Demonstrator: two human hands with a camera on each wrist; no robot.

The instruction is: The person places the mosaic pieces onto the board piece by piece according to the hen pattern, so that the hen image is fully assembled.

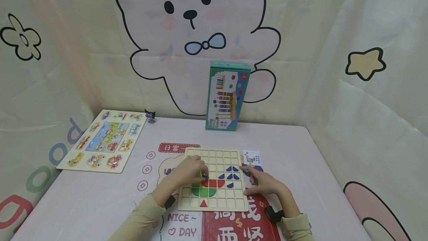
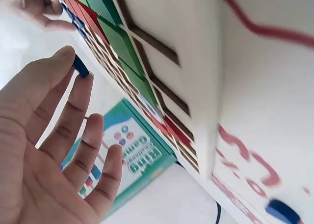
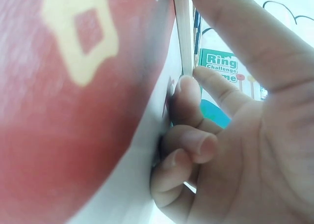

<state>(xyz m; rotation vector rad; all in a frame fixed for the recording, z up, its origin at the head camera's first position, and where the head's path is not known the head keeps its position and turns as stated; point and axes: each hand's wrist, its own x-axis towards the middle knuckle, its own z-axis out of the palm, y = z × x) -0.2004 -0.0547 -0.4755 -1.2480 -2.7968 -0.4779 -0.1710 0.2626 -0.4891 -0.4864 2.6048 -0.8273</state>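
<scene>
My left hand [image 1: 190, 171] is over the left part of a cream grid board [image 1: 230, 203]. Its thumb and index finger pinch a small blue puzzle piece [image 2: 81, 67], while the other fingers stay spread. On the board lie red pieces [image 1: 214, 183], green pieces [image 1: 204, 192], a red triangle [image 1: 203, 203] and several blue pieces [image 1: 232, 176]. Part of the pattern is hidden under the left hand. My right hand [image 1: 265, 182] rests at the board's right edge, with thumb and index finger extended against it and the other fingers bent.
A small pattern card [image 1: 251, 157] lies beyond the board's right corner. A green game box [image 1: 227, 96] stands at the back; a picture puzzle board [image 1: 103, 140] lies at left, near a small dark figure [image 1: 150, 116]. One loose blue piece [image 2: 283, 211] lies on the table.
</scene>
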